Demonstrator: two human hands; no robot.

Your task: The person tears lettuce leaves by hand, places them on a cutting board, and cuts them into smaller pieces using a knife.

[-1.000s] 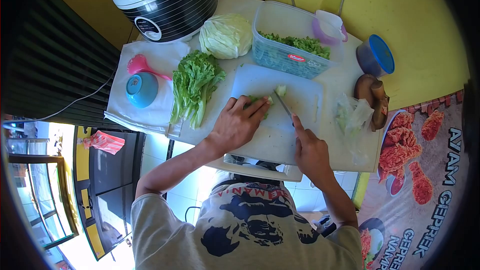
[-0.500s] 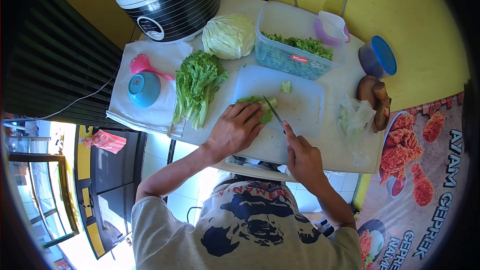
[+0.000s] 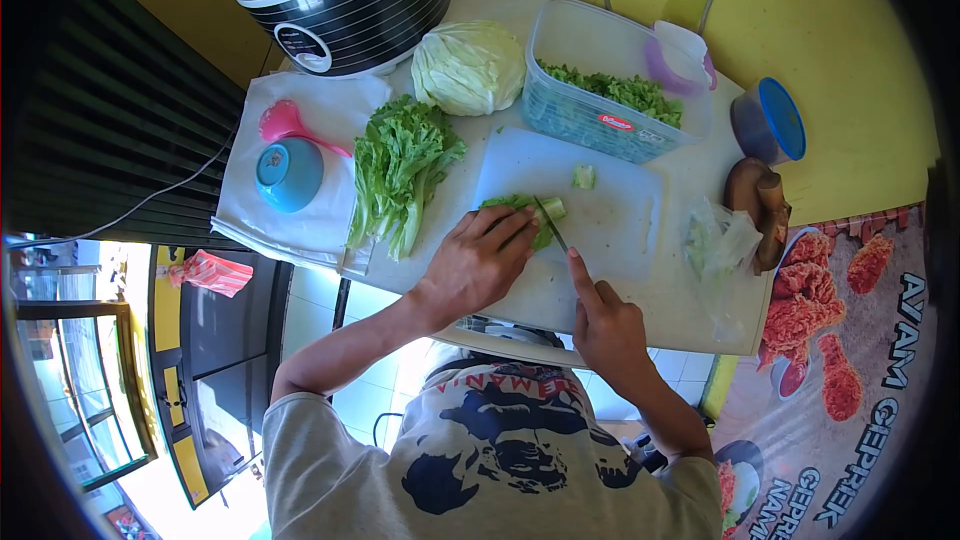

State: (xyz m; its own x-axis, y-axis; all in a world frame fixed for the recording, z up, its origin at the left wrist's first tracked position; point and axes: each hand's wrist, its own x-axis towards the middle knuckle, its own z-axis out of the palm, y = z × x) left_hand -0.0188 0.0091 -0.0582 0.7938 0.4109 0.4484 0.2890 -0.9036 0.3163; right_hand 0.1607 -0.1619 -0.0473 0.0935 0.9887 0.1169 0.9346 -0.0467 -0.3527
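Note:
My left hand (image 3: 480, 260) presses down on a bunch of lettuce (image 3: 508, 202), its fingers curled over the leaves. The pale stalk end sticks out to the right of those fingertips. In my right hand (image 3: 607, 330) is a knife (image 3: 554, 226), gripped by its handle, with the index finger stretched along it. The blade's tip lies at the stalk, close beside the left fingers. Beneath is a white cutting board (image 3: 620, 230), where a small cut-off stalk piece (image 3: 584, 176) sits apart. More leafy lettuce (image 3: 400, 170) lies left of the board.
Behind the board stand a cabbage (image 3: 468, 67) and a clear container (image 3: 590, 130) of chopped greens. A rice cooker (image 3: 350, 20), pink ladle (image 3: 283, 121) and upturned blue bowl (image 3: 289, 175) are left. Rightward are a plastic bag (image 3: 722, 240), a brown mortar (image 3: 742, 185) and a blue-lidded tub (image 3: 768, 120).
The view has shifted slightly, so the table's things appear a little to the right. Both hands keep nearly the same pose, with the blade still at the lettuce stalk.

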